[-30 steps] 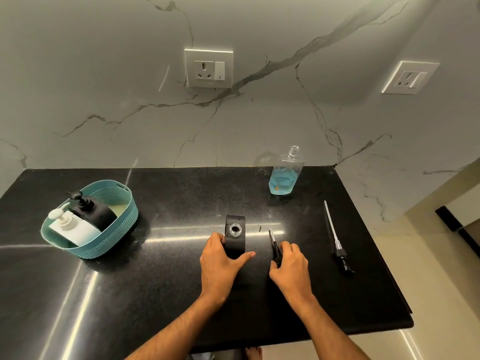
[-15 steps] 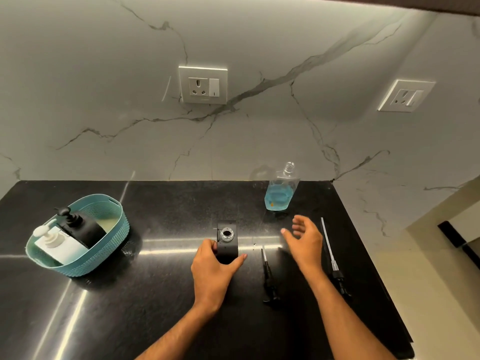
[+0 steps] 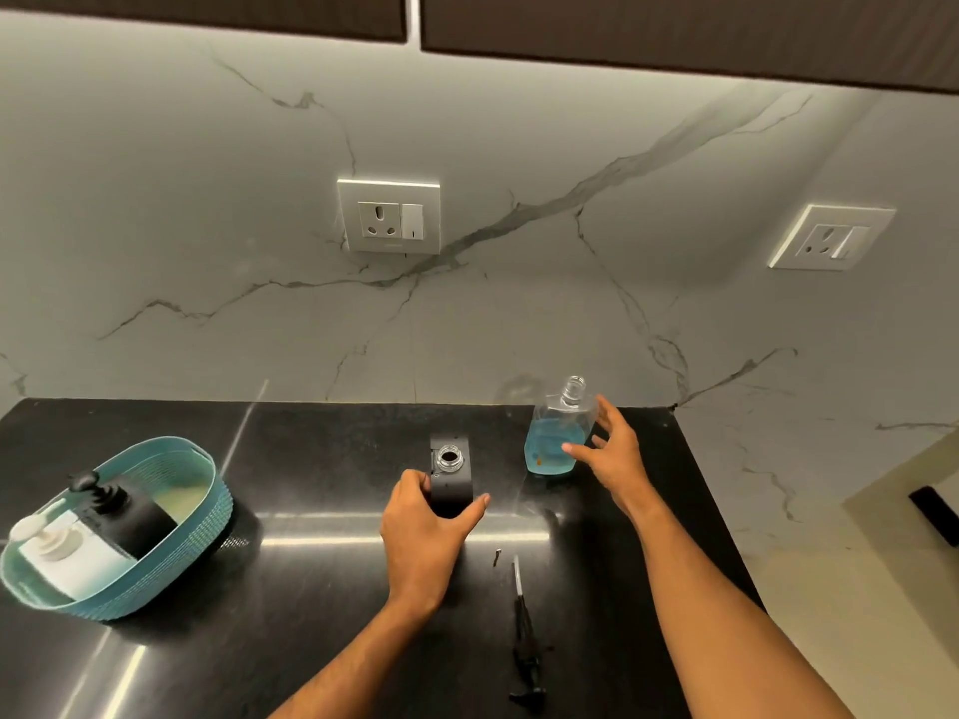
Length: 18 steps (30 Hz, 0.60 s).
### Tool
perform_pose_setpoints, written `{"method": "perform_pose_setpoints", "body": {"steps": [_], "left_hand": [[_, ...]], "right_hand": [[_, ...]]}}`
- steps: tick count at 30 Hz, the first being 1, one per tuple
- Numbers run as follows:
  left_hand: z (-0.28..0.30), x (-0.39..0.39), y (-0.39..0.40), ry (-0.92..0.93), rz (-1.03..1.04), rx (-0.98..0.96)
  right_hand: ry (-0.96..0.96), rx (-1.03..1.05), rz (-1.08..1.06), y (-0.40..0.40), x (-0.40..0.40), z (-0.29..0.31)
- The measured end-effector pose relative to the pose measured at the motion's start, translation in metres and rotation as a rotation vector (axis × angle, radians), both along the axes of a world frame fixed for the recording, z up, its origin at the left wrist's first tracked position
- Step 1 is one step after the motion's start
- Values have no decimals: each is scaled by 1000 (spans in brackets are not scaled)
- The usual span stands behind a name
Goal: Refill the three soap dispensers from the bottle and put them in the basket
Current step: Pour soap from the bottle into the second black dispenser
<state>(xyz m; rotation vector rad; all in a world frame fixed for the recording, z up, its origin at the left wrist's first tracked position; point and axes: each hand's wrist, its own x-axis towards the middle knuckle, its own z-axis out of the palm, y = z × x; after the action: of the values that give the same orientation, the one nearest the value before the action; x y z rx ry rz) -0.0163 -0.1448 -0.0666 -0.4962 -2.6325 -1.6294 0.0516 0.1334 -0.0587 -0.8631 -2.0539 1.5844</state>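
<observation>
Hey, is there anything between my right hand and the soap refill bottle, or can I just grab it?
Nothing visible stands in the way. The right hand is already at the bottle, fingers spread beside it and not yet closed. The left hand holds the open black dispenser off to the bottle's left.

left hand (image 3: 425, 531) grips black dispenser (image 3: 450, 477) | right hand (image 3: 612, 454) spread at bottle (image 3: 555, 438)
</observation>
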Motion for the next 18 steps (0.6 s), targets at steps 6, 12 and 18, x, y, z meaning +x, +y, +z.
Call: {"method": "perform_pose_setpoints", "body": {"steps": [6,12,18], "left_hand": [[-3,-4,10,-11,19,-25],[1,-4,14,-28,31,-55],[8,0,8,-30,44,-53]], "right_hand": [[67,-81,76,14,-12,-9],[105,-62,42,13,-10,-19],[145,86,-154,-16,-9,-26]]}}
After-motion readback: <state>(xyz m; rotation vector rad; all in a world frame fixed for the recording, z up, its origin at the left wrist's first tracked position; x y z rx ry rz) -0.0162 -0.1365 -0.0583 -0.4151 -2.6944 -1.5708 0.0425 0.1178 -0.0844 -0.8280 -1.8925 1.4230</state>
